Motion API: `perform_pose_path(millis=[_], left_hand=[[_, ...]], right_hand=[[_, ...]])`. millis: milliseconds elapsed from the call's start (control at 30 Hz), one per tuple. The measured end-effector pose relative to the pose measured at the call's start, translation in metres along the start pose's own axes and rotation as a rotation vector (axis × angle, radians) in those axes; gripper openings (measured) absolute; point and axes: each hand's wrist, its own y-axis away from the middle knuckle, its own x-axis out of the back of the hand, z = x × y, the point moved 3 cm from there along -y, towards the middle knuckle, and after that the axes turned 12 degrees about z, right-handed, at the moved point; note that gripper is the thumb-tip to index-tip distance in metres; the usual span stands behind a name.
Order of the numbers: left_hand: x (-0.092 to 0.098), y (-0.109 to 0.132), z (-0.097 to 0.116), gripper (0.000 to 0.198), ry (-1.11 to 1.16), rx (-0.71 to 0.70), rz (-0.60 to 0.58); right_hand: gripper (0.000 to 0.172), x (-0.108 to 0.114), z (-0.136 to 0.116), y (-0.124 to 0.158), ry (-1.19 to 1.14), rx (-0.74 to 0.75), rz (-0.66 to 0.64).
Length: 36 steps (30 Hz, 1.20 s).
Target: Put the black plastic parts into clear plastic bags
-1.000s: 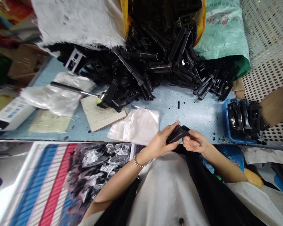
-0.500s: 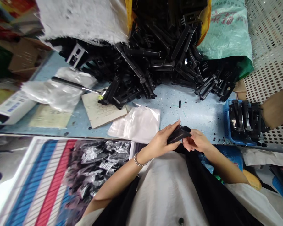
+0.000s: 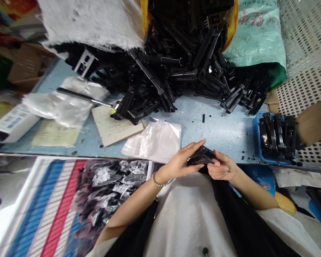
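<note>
Just above the table's front edge, a black plastic part point(image 3: 202, 155) is held between my two hands. My left hand point(image 3: 184, 159) grips its left end, with the thumb below and the fingers above. At its right end, my right hand point(image 3: 222, 166) pinches the part with thumb and curled fingers. The part's underside and some fingertips are hidden. Left of the hands lie clear plastic bags point(image 3: 160, 141) on the blue table point(image 3: 219, 125). A big heap of similar black parts point(image 3: 160, 75) spreads across the back.
To the right stands a blue basket point(image 3: 256, 142) with several black parts. A screwdriver point(image 3: 80, 95) rests across a plastic bag and a board point(image 3: 112, 123) at left. Below the table edge is a crate with bagged dark parts point(image 3: 109, 200). A green sack point(image 3: 259, 39) stands behind.
The black part has turned and tilted slightly between my hands. My right hand has shifted a little downward, its fingers now curled more closely at the part's end.
</note>
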Motion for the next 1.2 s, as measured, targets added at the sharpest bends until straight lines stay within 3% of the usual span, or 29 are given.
perform_pose_path(millis=[200,333,467,667,800,867,933,1100,1200], left_hand=[[0.005,0.001,0.004,0.08,0.057,-0.006,-0.093],[0.0,0.007,-0.002,0.078,0.073,0.092,0.016],[-0.01,0.014,-0.01,0.083,0.146,0.231,0.103],[-0.01,0.019,-0.015,0.072,0.147,0.249,0.123],[-0.002,0.013,-0.008,0.063,0.052,0.427,0.098],[0.001,0.01,-0.004,0.059,0.009,0.543,0.076],[0.004,0.007,-0.001,0.057,0.017,0.601,0.083],[0.005,0.007,-0.001,0.068,0.127,0.563,0.232],[0.002,0.01,-0.003,0.065,0.173,0.555,0.268]], right_hand=[[0.05,-0.003,0.006,0.003,0.23,0.091,0.118],[0.056,-0.003,-0.007,0.007,0.649,0.37,0.419],[0.044,-0.013,-0.028,0.015,1.21,0.615,0.725],[0.039,-0.024,-0.045,0.016,1.628,0.627,0.648],[0.033,-0.022,-0.047,0.012,2.141,0.823,0.68],[0.032,-0.018,-0.047,0.007,2.308,0.85,0.683],[0.032,-0.016,-0.049,0.002,2.367,0.857,0.656],[0.037,-0.022,-0.062,-0.003,2.345,0.947,0.646],[0.04,-0.025,-0.065,-0.004,2.176,0.956,0.677]])
